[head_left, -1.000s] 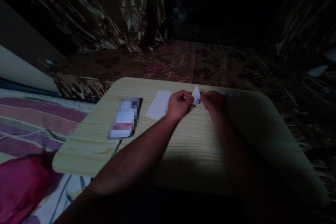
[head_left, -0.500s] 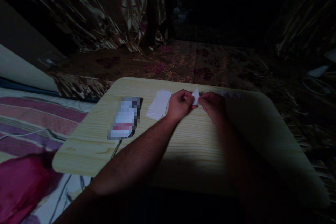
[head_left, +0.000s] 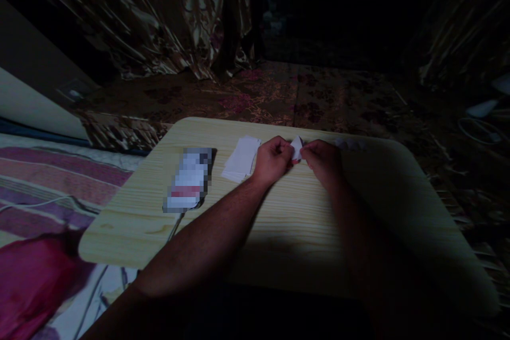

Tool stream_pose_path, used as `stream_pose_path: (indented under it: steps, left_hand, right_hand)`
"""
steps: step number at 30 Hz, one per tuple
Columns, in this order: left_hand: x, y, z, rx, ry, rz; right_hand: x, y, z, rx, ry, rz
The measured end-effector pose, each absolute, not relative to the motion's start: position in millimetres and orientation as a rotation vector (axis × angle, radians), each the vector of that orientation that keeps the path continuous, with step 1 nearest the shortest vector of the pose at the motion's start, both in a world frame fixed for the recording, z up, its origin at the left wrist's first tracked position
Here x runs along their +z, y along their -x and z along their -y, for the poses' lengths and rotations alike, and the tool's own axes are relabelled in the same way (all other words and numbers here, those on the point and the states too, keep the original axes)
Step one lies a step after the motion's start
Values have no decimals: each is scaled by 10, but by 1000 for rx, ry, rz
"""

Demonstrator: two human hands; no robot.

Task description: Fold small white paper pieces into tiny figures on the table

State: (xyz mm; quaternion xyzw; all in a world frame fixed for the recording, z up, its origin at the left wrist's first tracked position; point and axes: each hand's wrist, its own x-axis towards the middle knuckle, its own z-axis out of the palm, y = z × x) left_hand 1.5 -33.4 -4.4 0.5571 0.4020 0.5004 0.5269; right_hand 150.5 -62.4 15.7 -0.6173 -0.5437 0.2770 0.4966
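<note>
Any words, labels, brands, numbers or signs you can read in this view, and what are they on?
No text can be read anywhere.
Phone-like device: pixelated, so anything on it is unreadable.
Stack of white paper: no writing can be made out.
Folded white paper, held between the left hand and right hand: no writing can be made out.

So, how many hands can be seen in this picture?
2: the left hand, left of the folded white paper, and the right hand, right of it, both pinching it over the table.
</note>
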Motion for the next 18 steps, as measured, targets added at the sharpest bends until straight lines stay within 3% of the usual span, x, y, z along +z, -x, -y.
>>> stream_pose_path:
  steps: [18]
  left_hand:
    - [-25,-21,341,1205,-1320,-962]
  right_hand:
    - [129,-1486,613,665,1480,1336]
